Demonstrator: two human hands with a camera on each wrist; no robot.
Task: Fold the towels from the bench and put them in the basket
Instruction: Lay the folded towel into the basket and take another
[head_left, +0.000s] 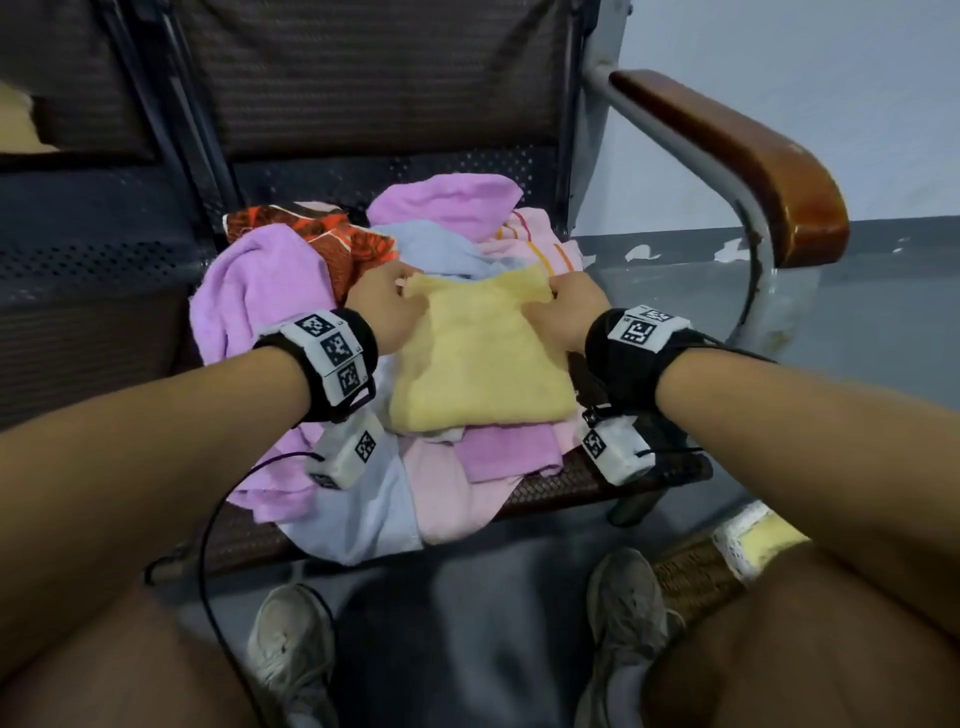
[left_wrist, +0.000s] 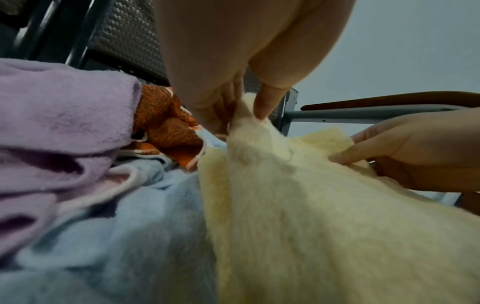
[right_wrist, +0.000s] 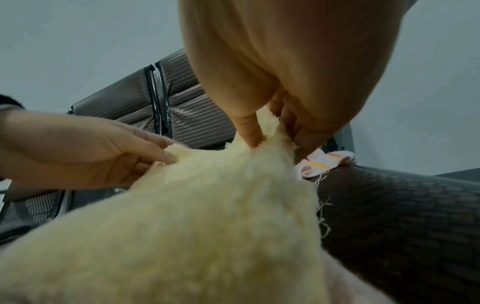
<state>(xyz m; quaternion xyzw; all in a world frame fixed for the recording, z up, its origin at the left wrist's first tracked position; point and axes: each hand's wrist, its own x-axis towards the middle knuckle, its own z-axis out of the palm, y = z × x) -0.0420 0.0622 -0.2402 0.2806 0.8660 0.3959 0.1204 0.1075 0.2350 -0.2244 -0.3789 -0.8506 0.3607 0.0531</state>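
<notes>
Grey floor nearest, two shoes planted on it, and low at the right a woven basket (head_left: 691, 577) with something pale yellow showing inside, well apart from the work. Past that, along the front edge of the bench (head_left: 597, 483) seat, a light blue towel (head_left: 363, 514) and a pink towel (head_left: 447, 499) hanging over the lip: likely to slide to the floor if dragged by a tug on the layer above. On top of the heap, toward the right side of the seat, the yellow towel (head_left: 478, 358), seemingly doubled into a rectangle. At its far left corner, left hand (head_left: 384, 306) closed in a thumb-and-finger pinch; at its far right corner, right hand (head_left: 571, 312) pinching likewise. Risks, as judged: uneven pull skewing the fold; a fluffy corner slipping from so small a pinch; lumpy bedding underneath spoiling the crease; loose threads along the right edge snagging. Farther back, a purple towel (head_left: 260, 291) and an orange patterned cloth (head_left: 332, 239) near the backrest, close enough to be caught up in a lift.
</notes>
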